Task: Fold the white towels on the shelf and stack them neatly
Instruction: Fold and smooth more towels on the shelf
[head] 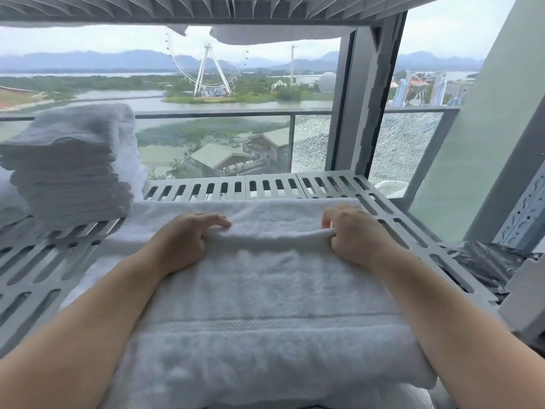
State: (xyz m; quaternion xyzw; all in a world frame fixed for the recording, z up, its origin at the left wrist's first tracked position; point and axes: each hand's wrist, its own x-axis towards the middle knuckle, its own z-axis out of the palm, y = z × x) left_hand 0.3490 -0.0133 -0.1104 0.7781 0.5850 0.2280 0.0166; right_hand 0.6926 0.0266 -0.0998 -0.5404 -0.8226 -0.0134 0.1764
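Towels already folded sit in a tall stack at the far left of the slotted grey shelf. Just right of the stack, a white towel lies spread along the middle of the shelf, from the near edge toward the back. The left hand pinches a raised ridge of this towel, with its fingers laid over the top. The right hand grips the same ridge further right, fingers curled tightly round the cloth. So both hands hold the towel. Well to the right, crumpled black plastic lies beside the shelf's edge.
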